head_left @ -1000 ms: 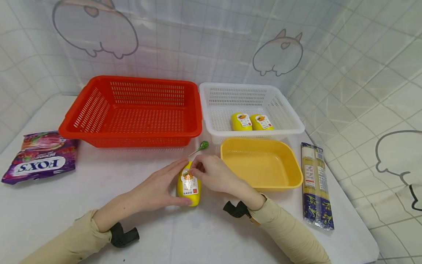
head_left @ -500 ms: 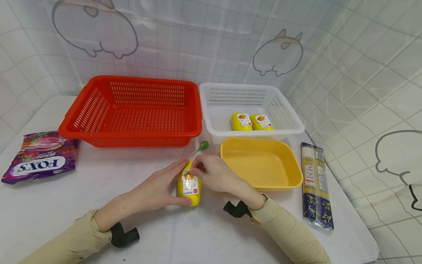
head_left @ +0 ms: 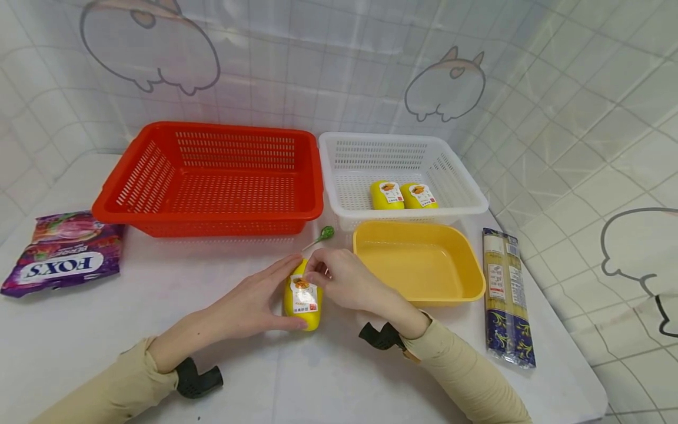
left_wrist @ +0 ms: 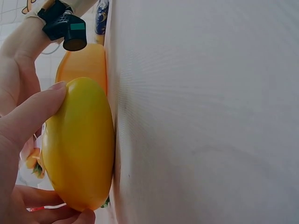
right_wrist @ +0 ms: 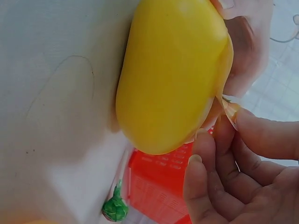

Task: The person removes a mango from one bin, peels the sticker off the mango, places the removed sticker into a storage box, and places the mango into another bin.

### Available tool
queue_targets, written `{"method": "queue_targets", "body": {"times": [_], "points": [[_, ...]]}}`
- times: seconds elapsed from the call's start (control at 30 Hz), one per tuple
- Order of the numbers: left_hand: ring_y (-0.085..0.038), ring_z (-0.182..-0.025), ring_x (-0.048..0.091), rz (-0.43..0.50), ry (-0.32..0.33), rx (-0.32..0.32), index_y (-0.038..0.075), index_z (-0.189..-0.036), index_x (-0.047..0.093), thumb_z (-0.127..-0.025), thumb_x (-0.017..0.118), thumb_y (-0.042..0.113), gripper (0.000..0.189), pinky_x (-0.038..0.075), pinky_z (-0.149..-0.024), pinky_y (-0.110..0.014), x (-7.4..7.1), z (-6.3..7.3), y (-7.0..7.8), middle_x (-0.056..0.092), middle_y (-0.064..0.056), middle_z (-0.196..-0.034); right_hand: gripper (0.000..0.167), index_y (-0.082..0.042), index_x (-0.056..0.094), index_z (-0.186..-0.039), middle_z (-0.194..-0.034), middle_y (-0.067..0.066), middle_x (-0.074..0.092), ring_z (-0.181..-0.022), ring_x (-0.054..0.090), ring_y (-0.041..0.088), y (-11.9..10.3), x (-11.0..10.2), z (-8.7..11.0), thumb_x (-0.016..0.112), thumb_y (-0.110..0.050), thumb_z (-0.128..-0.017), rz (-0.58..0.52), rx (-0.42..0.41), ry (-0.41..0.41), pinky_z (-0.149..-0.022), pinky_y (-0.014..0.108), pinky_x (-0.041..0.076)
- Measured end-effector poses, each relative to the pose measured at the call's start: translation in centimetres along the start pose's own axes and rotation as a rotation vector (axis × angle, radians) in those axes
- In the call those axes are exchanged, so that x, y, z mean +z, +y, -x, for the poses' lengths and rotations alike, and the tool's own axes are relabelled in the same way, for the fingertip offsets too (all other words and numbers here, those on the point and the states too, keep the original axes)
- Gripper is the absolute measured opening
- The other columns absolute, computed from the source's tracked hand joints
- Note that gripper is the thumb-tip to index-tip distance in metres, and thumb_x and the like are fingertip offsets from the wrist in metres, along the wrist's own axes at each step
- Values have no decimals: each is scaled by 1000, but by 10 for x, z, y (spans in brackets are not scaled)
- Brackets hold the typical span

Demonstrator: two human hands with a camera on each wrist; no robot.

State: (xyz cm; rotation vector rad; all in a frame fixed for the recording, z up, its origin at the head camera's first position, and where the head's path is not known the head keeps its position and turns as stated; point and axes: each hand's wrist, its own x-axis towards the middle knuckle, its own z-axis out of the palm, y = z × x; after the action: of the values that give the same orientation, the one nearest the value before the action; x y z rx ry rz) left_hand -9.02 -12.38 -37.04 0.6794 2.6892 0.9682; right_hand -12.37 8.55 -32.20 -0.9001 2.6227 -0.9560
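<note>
A smooth, yellow, mango-shaped item [head_left: 312, 321] lies on the white table, bearing a white sticker label [head_left: 305, 301] with a fruit picture. My left hand [head_left: 248, 307] holds it from the left, thumb at the near end and fingers at the far end; the left wrist view shows that grip round the yellow body [left_wrist: 80, 144]. From the right, my right hand [head_left: 345, 280] pinches the label's far end between thumb and index finger. In the right wrist view the label's edge [right_wrist: 230, 111] stands away from the yellow surface, between those fingertips.
Just beyond lies a green lollipop [head_left: 326, 232]. A red basket [head_left: 212, 226] and a white basket [head_left: 455, 213], holding two similar yellow items [head_left: 388, 197], stand behind. A yellow tub [head_left: 477, 282] and noodle packs [head_left: 508, 294] are right, a purple FOX'S bag [head_left: 66, 253] left.
The label's far part has lifted and bent, so its picture looks foreshortened now. Both hands stay almost in place round the yellow item.
</note>
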Motion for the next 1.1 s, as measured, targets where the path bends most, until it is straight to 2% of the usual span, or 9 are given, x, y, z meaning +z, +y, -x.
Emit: {"method": "queue_targets", "body": {"times": [0.23, 0.57, 1.1], "points": [[-34, -146, 35, -3, -7, -8, 11, -159, 26, -72, 78, 66, 115, 39, -110, -61, -1, 0, -1, 28, -10, -164, 5, -9, 66, -92, -83, -4, 62, -80, 57, 12, -5, -5, 4, 69, -12, -94, -27, -11, 7, -72, 22, 52], [-36, -146, 35, -7, -12, -8, 10, -159, 26, -73, 78, 66, 115, 38, -110, -62, -1, 0, 0, 27, -11, -164, 4, -11, 69, -91, -82, -5, 64, -79, 57, 11, -10, -11, 7, 72, -11, -92, -37, -53, 14, -72, 23, 51], [-34, -147, 33, -14, -16, -6, 9, -159, 25, -73, 78, 66, 116, 37, -112, -60, -1, 0, 0, 26, -10, -164, 5, -12, 68, -91, -82, -6, 65, -78, 57, 11, -13, -16, 11, 74, -13, -91, -15, -41, -2, -71, 23, 53]]}}
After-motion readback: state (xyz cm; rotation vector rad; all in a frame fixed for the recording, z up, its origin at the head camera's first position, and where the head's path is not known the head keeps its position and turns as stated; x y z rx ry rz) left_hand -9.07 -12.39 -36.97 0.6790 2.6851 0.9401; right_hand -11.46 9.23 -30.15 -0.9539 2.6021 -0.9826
